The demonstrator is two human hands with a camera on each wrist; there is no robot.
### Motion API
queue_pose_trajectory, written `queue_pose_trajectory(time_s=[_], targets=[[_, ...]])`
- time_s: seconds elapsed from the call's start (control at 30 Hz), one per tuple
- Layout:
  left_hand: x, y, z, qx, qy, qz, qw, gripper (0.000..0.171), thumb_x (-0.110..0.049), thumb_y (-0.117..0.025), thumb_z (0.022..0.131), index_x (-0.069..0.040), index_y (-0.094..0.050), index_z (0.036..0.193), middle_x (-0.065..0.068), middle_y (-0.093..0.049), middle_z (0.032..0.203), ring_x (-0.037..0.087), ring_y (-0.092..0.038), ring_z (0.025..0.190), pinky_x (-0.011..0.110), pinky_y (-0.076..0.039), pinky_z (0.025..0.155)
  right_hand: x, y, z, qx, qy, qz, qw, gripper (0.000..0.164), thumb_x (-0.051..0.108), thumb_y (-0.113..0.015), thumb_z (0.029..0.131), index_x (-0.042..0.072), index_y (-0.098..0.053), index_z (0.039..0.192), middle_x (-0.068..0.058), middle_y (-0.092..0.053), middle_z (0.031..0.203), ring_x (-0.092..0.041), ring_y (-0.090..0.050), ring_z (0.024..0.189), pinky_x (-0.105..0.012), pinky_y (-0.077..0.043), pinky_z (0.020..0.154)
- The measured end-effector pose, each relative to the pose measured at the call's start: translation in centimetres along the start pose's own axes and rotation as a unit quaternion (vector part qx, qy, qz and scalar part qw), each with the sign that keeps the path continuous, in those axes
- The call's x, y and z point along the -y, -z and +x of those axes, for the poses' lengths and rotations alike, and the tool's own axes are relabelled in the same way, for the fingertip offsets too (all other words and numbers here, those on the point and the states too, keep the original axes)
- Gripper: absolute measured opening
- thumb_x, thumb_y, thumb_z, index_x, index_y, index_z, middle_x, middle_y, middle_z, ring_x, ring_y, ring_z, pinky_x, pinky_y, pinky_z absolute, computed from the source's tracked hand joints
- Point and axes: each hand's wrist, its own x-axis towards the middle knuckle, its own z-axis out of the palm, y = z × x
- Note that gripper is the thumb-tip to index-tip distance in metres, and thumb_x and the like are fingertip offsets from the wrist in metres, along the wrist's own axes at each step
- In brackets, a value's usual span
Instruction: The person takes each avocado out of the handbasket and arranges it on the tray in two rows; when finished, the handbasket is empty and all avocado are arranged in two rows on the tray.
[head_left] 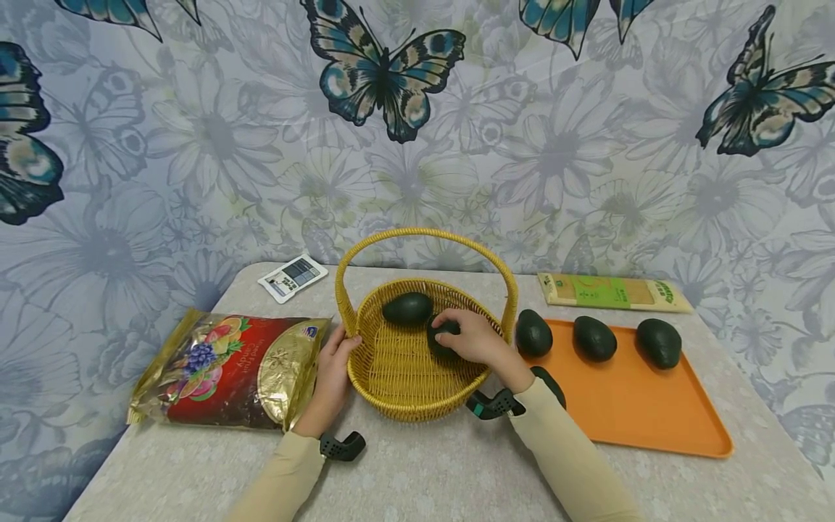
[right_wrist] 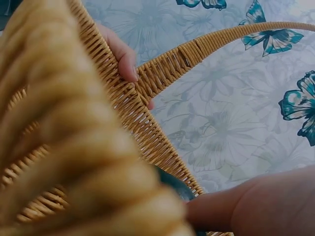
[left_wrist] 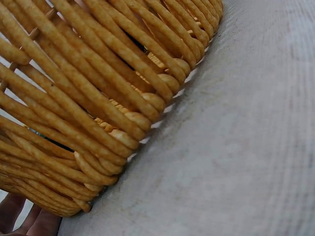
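A yellow woven basket (head_left: 407,413) with a tall arched handle stands mid-table. My left hand (head_left: 334,368) grips its left rim near the handle's foot; the thumb (right_wrist: 127,64) lies over the rim in the right wrist view. Inside the basket, my right hand (head_left: 475,338) holds a dark green avocado (head_left: 439,349), partly covered by the fingers. A second avocado (head_left: 407,309) lies at the back of the basket. In the left wrist view, the basket's woven side (left_wrist: 93,93) fills the left, with fingers (left_wrist: 43,223) at its lower corner.
On the right is an orange tray (head_left: 652,406) with several avocados (head_left: 594,339) along its far and left sides, one (head_left: 550,386) partly behind my right sleeve. Behind it lies a flat green-and-beige package (head_left: 613,291). Leftward are a red-and-gold candy bag (head_left: 228,370) and a small white packet (head_left: 292,278).
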Motion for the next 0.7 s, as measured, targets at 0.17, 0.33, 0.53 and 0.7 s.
queue_pose_trajectory(time_s=[0.17,0.33,0.53,0.7], targets=[[0.06,-0.03,-0.08,0.004,-0.001,-0.006,1.0000,0.054,-0.012,-0.047,0.104,-0.012,-0.040,0.158,0.016,-0.045,0.157,0.007,-0.052,0.124,0.013,-0.046,0.094,0.17,0.04,-0.18,0.012,-0.002,-0.009,1.000,0.020,0.018,-0.067,0.098,0.018,-0.071,0.118,-0.011,-0.061,0.143,-0.035,-0.054,0.133,-0.053,-0.047,0.103],[-0.02,-0.11,-0.12,0.005,0.006,-0.005,1.0000,0.055,-0.012,-0.047,0.104,-0.013,-0.038,0.159,0.015,-0.044,0.159,0.005,-0.053,0.123,0.013,-0.046,0.094,0.36,0.16,-0.38,0.029,0.000,-0.011,1.000,0.028,0.016,-0.067,0.098,0.018,-0.069,0.126,-0.012,-0.059,0.145,-0.035,-0.054,0.134,-0.051,-0.048,0.100],[-0.08,-0.12,0.02,0.000,0.008,-0.005,1.0000,0.056,-0.011,-0.047,0.103,-0.012,-0.039,0.158,0.015,-0.044,0.158,0.005,-0.054,0.122,0.012,-0.046,0.093,0.45,0.38,-0.37,0.060,0.016,-0.024,0.998,0.036,0.016,-0.066,0.098,0.017,-0.064,0.134,-0.012,-0.058,0.146,-0.035,-0.052,0.136,-0.051,-0.047,0.104],[-0.08,-0.16,0.11,-0.003,0.006,-0.001,1.0000,0.055,-0.010,-0.048,0.103,-0.012,-0.040,0.158,0.016,-0.045,0.157,0.004,-0.054,0.120,0.012,-0.046,0.093,0.55,0.45,-0.39,0.098,0.021,-0.028,0.995,0.039,0.019,-0.066,0.099,0.018,-0.061,0.138,-0.011,-0.058,0.145,-0.033,-0.056,0.130,-0.049,-0.048,0.102]])
